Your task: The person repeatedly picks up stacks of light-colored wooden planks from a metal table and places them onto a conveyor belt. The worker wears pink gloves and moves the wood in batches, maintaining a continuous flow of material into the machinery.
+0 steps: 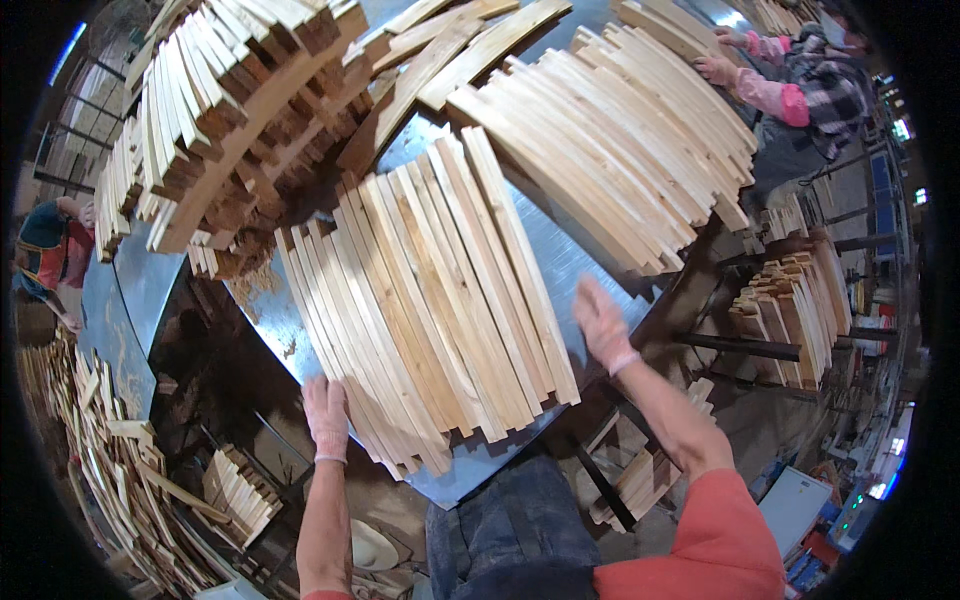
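A row of long pale wooden strips (425,300) lies side by side on the metal tabletop (540,225) before me. My left hand (326,415), in a light glove, is at the near left edge of the row. Its fingers point forward along the outer strip; whether they press on it I cannot make out. To the right of the row, my right hand (603,322), also gloved, hovers over the table's edge. Its fingers are stretched out and hold nothing. A narrow gap sets the rightmost strips apart from the others.
A second row of strips (620,140) lies to the far right. High stacked wood (240,120) stands at the far left, with loose boards (440,75) beside it. One co-worker (810,85) handles wood at far right; another person (55,255) is at left. Scrap strips (130,490) heap lower left.
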